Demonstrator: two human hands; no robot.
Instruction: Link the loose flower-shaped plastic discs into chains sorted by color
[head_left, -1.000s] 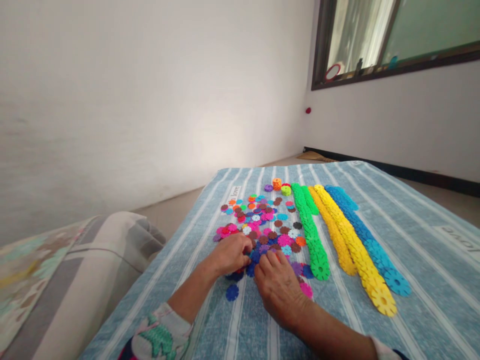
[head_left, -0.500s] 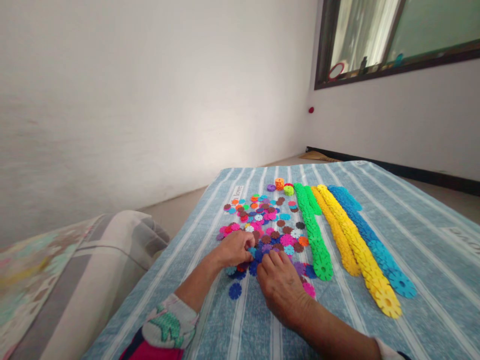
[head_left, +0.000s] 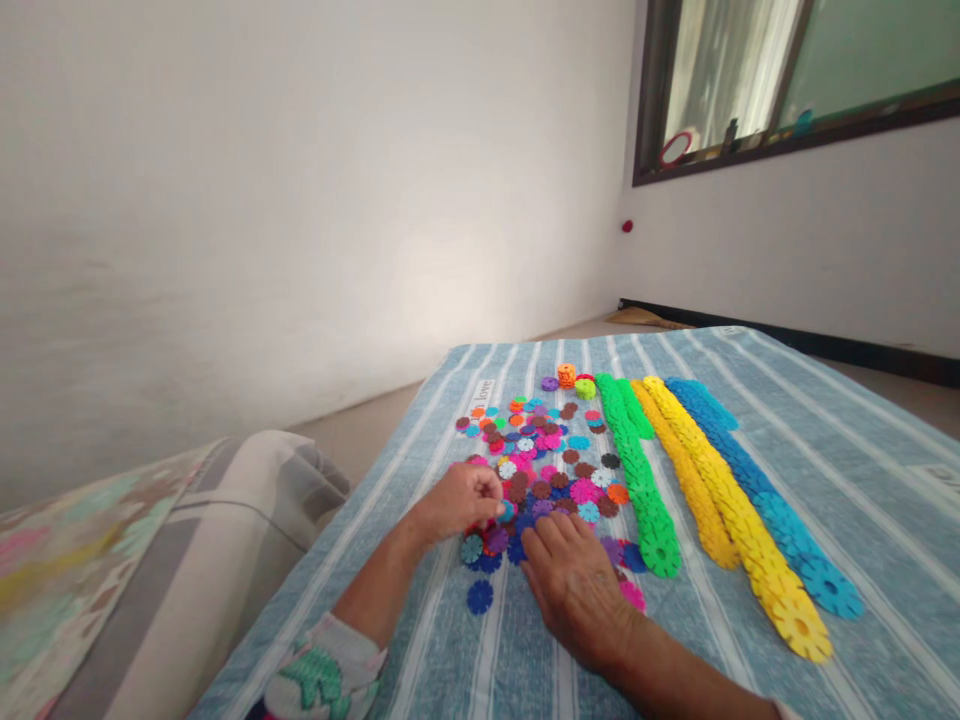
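A scatter of small flower-shaped plastic discs point(head_left: 547, 455) in pink, brown, blue, orange and purple lies on a blue striped mattress point(head_left: 787, 440). My left hand point(head_left: 457, 497) is curled at the near left edge of the scatter, fingertips pinched on a small blue disc point(head_left: 508, 510). My right hand point(head_left: 574, 585) lies flat beside it, fingers stretched over dark blue discs. A lone dark blue disc point(head_left: 480, 596) sits just in front of my left wrist.
Long rows of joined discs lie to the right: green point(head_left: 637, 470), yellow point(head_left: 720, 500) and blue point(head_left: 757, 490). A small orange stack point(head_left: 566, 375) stands at the far end. A folded grey blanket point(head_left: 225, 540) lies left of the mattress. White walls and a window stand beyond.
The view has shifted slightly, so the discs sit a little lower and to the right. My left hand has lifted a little and pinched a blue disc; my right hand has flattened.
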